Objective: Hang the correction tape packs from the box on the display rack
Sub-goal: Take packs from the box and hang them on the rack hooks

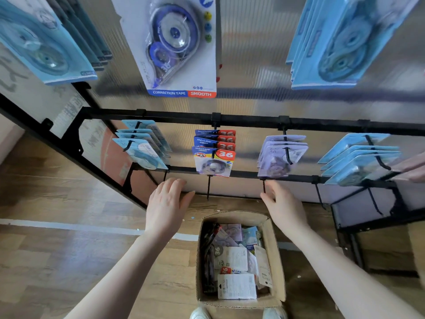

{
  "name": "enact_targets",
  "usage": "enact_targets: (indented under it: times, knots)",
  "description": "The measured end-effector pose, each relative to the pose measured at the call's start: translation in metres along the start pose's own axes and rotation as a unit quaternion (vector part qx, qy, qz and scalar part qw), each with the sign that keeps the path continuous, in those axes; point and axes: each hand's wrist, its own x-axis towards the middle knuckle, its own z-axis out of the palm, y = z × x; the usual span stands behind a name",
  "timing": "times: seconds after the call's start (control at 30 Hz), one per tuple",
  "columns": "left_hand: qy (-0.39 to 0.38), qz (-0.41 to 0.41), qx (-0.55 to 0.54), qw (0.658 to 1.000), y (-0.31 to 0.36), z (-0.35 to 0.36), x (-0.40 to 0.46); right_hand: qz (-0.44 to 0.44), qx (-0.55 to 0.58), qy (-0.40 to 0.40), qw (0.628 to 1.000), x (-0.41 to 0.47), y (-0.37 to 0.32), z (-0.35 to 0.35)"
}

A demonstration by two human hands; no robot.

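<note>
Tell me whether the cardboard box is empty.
Not empty: the cardboard box stands open, with loose packs piled inside.

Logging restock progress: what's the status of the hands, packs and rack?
Left hand and right hand open, empty, near the lower rail. Packs in the box. Bottom hooks bare, nothing blocking.

Both bare forearms reach forward and up. The left hand [166, 204] is spread, palm down, fingers relaxed and holding nothing. The right hand [284, 207] is likewise relaxed and holds nothing.
</note>
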Motion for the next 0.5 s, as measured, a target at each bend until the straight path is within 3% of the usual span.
enact_targets:
  times: [0.2, 0.5]
  knots:
    - [-0.002, 0.038, 0.015, 0.999, 0.025, -0.004, -0.013, -0.011, -0.091, 0.028, 0.995, -0.037, 0.019, -0.023]
    - [-0.024, 0.039, 0.028, 0.999, 0.082, 0.013, -0.041, -0.002, -0.145, 0.005, 0.989, -0.071, 0.081, -0.053]
